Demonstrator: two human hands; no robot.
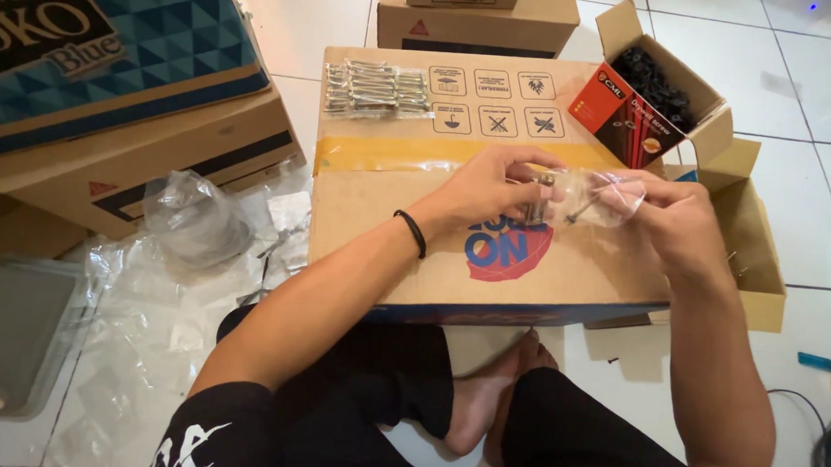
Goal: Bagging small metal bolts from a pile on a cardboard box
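Observation:
My left hand pinches a small bunch of metal screws at the mouth of a small clear plastic bag. My right hand grips that bag from the right side. Both hands hover just above a large brown cardboard box that lies across my lap. A black band circles my left wrist. Several filled clear bags of screws lie in a row on the far left part of the box top.
A small red open carton of black screws stands at the box's far right corner. An open brown box sits to the right. More cardboard boxes and loose clear plastic lie on the left. A blue lighter rests on the tiled floor.

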